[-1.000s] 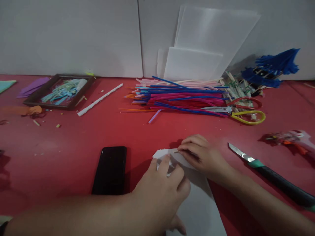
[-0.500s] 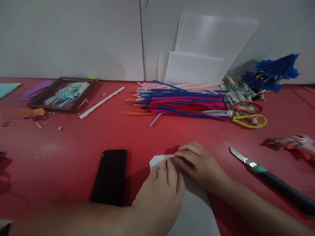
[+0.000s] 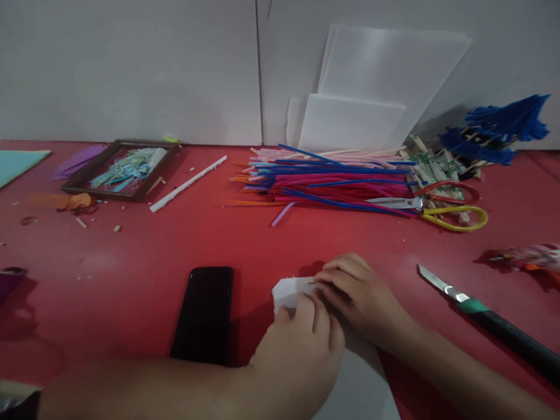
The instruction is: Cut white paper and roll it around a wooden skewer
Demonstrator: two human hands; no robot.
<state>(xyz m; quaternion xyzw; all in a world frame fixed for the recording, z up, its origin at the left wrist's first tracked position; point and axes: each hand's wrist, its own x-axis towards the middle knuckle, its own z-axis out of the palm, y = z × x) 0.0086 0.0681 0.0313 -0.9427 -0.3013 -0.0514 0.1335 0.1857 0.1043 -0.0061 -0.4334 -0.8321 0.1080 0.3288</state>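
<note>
A: Where is the white sheet [image 3: 289, 289]?
B: Flat on the red table [image 3: 175, 239], between the phone [image 3: 203, 315] and the knife [image 3: 503, 329], partly under both hands.

A: And what are the hands doing?
B: The left hand [image 3: 297, 356] lies palm down on the sheet with its fingers bent; I can't tell whether anything is pinched beneath them. The right hand [image 3: 363, 297] is at the top edge, and its thumb and finger look closed together on a small pale sliver [image 3: 311, 283].

A: How would you handle that well?
B: I'd spread the left fingers' pressure close to the edge, so the sheet can't skid or buckle. With the right, a light pinch seems best, low and near the paper, since something that thin could snap or twist. I'd also lift the fingertips a little to see the edge properly.

A: Any brand or label?
B: None I can read. The phone's dark face and the knife's handle show no legible lettering. The bundle [image 3: 437, 163] behind the scissors [image 3: 415, 202] has green marks, too blurred to make out.
</note>
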